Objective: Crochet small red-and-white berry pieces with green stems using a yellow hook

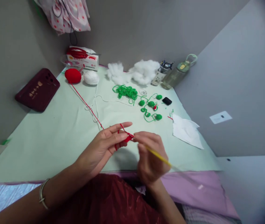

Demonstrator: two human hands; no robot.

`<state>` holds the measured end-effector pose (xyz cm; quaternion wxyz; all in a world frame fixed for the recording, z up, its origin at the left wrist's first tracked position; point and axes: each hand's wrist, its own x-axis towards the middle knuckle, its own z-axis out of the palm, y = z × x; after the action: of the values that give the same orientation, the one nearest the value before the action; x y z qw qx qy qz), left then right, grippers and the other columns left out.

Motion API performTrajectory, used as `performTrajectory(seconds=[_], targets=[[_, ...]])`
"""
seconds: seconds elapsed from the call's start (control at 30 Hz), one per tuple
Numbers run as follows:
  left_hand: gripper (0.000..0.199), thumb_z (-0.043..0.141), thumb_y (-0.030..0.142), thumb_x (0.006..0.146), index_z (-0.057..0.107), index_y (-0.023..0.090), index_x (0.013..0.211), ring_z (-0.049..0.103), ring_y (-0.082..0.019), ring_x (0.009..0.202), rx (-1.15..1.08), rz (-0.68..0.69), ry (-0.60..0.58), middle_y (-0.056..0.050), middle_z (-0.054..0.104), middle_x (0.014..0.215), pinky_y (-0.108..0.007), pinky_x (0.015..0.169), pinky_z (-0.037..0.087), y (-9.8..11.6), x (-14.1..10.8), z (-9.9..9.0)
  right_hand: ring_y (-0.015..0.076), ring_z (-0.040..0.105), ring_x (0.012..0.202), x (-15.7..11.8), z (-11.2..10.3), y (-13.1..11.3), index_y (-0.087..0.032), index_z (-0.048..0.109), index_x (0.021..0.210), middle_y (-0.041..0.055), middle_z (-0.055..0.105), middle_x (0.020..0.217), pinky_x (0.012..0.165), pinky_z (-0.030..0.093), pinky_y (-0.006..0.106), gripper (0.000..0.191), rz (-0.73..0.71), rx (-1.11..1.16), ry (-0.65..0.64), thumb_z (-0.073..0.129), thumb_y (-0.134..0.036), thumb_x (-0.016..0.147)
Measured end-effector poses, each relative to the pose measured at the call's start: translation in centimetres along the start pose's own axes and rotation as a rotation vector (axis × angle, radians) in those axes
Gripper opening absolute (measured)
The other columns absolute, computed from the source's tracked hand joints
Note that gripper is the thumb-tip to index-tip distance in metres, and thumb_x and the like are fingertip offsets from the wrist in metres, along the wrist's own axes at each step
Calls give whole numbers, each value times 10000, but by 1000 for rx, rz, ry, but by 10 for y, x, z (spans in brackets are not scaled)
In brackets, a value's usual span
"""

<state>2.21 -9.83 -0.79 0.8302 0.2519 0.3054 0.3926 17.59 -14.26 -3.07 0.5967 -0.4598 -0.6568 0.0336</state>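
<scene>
Between thumb and fingers, my left hand point(106, 140) pinches a small red crochet piece point(129, 137). Red yarn loops over its raised index finger and winds round the lower fingers. That red yarn point(85, 103) runs back over the table to a red yarn ball point(73, 76). My right hand point(152, 152) is closed round a crochet hook point(159, 156) with a yellow handle, its far end smeared by motion. The hook's tip meets the red piece at the left fingertips, where fingers partly hide it.
Beyond my hands lie a white yarn ball point(91, 77), tangled green yarn point(125, 92), small green crocheted pieces point(151, 104) and white stuffing point(144, 71). A tablet-like maroon case point(39, 90) leans at left. A bottle point(176, 73), pen cup point(158, 75) and white paper point(187, 130) are right.
</scene>
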Motion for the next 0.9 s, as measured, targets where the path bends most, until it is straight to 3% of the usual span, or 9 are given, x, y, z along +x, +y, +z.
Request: performTrajectory(seconds=[0.1, 0.2, 0.27, 0.4, 0.53, 0.6, 0.77, 0.9], targets=[[340, 849, 238, 842, 820, 201, 1179, 653, -146, 832, 30, 39, 26, -35, 782, 891, -263, 840, 501, 2, 0, 0, 149, 678, 698, 8, 2, -2, -255, 768, 1044, 14, 722, 832, 643, 583, 323, 224, 251, 311, 86, 560, -174, 1039], [318, 855, 231, 831, 831, 225, 1149, 670, -155, 835, 72, 93, 6, -20, 782, 871, -285, 876, 503, 0, -1, 2, 160, 712, 771, 14, 4, -2, -239, 778, 987, 29, 763, 886, 660, 596, 316, 175, 316, 384, 32, 611, -197, 1018], [299, 861, 221, 826, 839, 239, 1123, 685, -156, 848, 84, 114, -18, -10, 780, 864, -298, 912, 506, -3, -1, 3, 171, 737, 853, 15, 6, -3, -239, 783, 989, 36, 790, 934, 692, 617, 312, 167, 294, 354, 12, 626, -185, 1009], [327, 879, 222, 820, 836, 264, 1141, 691, -144, 875, 82, 127, -10, 2, 780, 886, -282, 928, 500, -6, 0, 4, 161, 738, 843, 9, 8, -4, -256, 774, 1053, 30, 789, 945, 684, 629, 299, 214, 237, 269, 5, 601, -137, 1015], [365, 902, 256, 803, 834, 242, 1161, 645, -121, 845, 23, 68, 25, -4, 757, 882, -234, 852, 486, -8, 2, 3, 196, 745, 955, -1, 7, -2, -292, 770, 1196, 73, 767, 1100, 766, 652, 351, 309, -22, -58, -44, 658, -107, 975], [349, 900, 265, 800, 842, 207, 1139, 628, -124, 841, -10, 24, 28, -30, 764, 923, -230, 828, 488, -6, 3, 1, 204, 746, 951, -1, 5, -1, -303, 768, 1210, 78, 763, 1117, 765, 651, 363, 329, -69, -118, -40, 665, -105, 968], [265, 863, 224, 833, 857, 193, 1096, 597, -114, 783, -8, 30, 22, -24, 743, 878, -221, 788, 483, 1, 5, -2, 165, 685, 727, 9, 0, -1, -259, 777, 1031, 14, 716, 818, 652, 580, 334, 211, 215, 209, 107, 600, -145, 1010], [275, 861, 250, 839, 855, 237, 1114, 584, -125, 783, 91, 98, 47, -3, 724, 849, -240, 801, 471, 2, 3, -2, 132, 655, 651, 12, 1, 1, -231, 766, 973, 7, 696, 810, 625, 569, 312, 168, 380, 408, 107, 605, -212, 1018]])
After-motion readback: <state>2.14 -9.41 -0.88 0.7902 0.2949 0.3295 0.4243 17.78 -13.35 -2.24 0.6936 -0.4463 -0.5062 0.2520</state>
